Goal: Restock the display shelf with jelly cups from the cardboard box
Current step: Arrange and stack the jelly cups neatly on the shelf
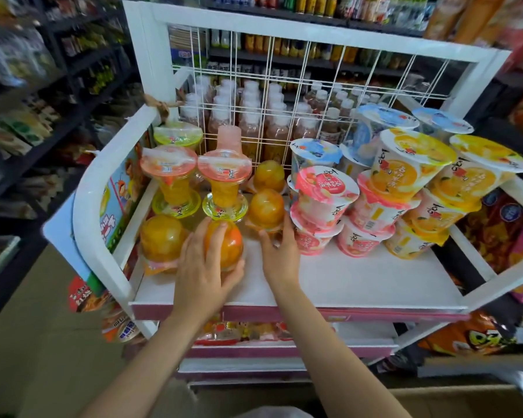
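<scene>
My left hand (pixel 204 267) curls round an orange cup (pixel 225 244) on the shelf (pixel 344 282); my right hand (pixel 280 254), fingers relaxed, touches the next cup (pixel 265 208).

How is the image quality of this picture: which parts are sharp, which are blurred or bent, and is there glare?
Head view: sharpest near the centre, at the left hand, the orange jelly cup it holds, and the right hand; the store shelves at the left edge are smeared; the wide-angle lens bends the white display shelf frame; light is bright and even, with small glare spots on the cup.
</scene>
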A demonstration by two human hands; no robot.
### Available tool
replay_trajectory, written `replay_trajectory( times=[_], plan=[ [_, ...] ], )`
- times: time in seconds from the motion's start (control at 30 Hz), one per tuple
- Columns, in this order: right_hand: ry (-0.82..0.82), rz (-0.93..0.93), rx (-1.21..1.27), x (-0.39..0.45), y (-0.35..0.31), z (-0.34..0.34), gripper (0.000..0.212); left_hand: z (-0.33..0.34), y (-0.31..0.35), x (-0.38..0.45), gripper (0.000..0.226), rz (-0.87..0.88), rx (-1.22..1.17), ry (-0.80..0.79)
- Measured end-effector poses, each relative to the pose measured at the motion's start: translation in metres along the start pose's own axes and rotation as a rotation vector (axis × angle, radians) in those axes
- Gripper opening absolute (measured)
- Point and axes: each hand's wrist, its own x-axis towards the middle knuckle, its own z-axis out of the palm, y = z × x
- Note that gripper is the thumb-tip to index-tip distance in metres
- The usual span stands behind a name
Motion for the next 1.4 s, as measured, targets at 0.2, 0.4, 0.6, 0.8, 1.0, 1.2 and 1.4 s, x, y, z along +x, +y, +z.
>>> replay_trajectory(
  times=[0.2,0.4,0.6,0.8,1.0,1.2,1.4],
  plan=[
    [0.022,0.071,0.102,-0.023,0.004,-0.021,0.045,0.000,0.001,0.000,0.065,0.005,0.008,-0.002],
    [-0.019,0.428,0.438,-0.006,-0.014,-0.014,0.028,-0.002,0.002,0.000,0.065,0.002,-0.001,-0.008],
    [-0.032,0.447,0.450,-0.003,-0.023,-0.005,0.027,-0.002,0.002,0.001,0.064,-0.007,-0.009,-0.014],
    [-0.029,0.470,0.452,-0.001,-0.023,-0.001,0.023,-0.002,0.002,0.001,0.066,-0.025,-0.015,-0.021],
    [-0.033,0.445,0.464,-0.001,-0.023,-0.001,0.022,-0.002,0.003,0.000,0.066,-0.027,-0.010,-0.017],
    [-0.047,0.455,0.474,-0.006,-0.021,-0.001,0.028,-0.001,0.002,0.000,0.067,-0.018,-0.005,-0.020],
    [0.050,0.010,-0.021,-0.011,-0.014,-0.002,0.017,-0.001,0.002,0.000,0.066,-0.025,-0.004,-0.020]
  ],
)
